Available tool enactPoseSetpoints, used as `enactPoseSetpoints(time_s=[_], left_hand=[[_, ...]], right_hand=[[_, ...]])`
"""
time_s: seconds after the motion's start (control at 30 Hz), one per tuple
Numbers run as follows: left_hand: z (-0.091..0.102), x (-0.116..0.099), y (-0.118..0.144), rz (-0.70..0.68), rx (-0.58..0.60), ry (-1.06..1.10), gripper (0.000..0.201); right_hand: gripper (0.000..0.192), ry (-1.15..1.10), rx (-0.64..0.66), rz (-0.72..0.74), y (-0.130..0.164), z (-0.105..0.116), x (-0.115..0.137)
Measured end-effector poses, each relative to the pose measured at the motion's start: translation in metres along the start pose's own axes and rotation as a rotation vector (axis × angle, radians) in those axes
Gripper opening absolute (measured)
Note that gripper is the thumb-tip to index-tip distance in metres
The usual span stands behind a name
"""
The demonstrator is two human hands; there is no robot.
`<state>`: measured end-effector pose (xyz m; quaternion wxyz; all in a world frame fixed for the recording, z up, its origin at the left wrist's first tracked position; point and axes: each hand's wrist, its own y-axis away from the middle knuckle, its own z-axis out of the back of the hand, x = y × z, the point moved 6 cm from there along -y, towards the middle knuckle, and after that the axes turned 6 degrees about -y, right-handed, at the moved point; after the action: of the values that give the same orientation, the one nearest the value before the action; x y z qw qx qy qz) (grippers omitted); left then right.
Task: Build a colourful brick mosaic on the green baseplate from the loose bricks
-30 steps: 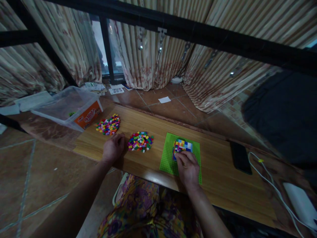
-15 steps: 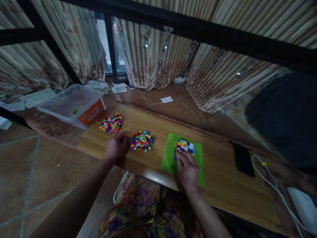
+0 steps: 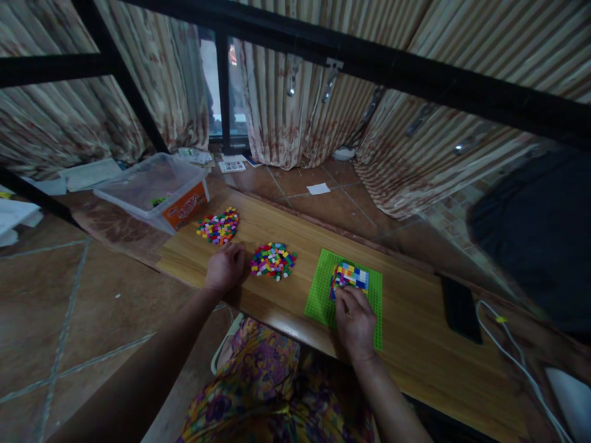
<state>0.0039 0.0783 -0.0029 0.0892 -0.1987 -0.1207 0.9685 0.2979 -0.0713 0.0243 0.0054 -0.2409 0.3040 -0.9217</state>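
Note:
My right hand (image 3: 355,320) is over the green baseplate (image 3: 318,292), its fingers pinched together at the near-left edge of a block of colourful building bricks (image 3: 353,275) fixed on the plate. Whatever the fingertips pinch is too small to make out. My left hand (image 3: 226,267) rests on the wooden table with its fingers curled closed; its grip is hidden from view. It lies between two loose piles of small bricks: one pile (image 3: 273,261) just to its right, the other pile (image 3: 218,226) beyond it at the far left.
A clear plastic box (image 3: 152,191) with an orange label stands off the table's left end. A black phone (image 3: 460,309) lies towards the right of the table (image 3: 415,363), beside a white cable (image 3: 512,351). Striped curtains and a dark metal frame rise behind.
The whole view has shifted slightly, so the table's things sit a little further right. Both hands keep nearly the same places and closed poses.

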Motion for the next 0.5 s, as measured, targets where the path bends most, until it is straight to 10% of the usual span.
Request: enactPoseSetpoints(time_s=[0.5], left_hand=[[0.003, -0.002, 0.001, 0.022, 0.010, 0.032, 0.027]], right_hand=[[0.016, -0.071, -0.070, 0.008, 0.005, 0.000, 0.036]])
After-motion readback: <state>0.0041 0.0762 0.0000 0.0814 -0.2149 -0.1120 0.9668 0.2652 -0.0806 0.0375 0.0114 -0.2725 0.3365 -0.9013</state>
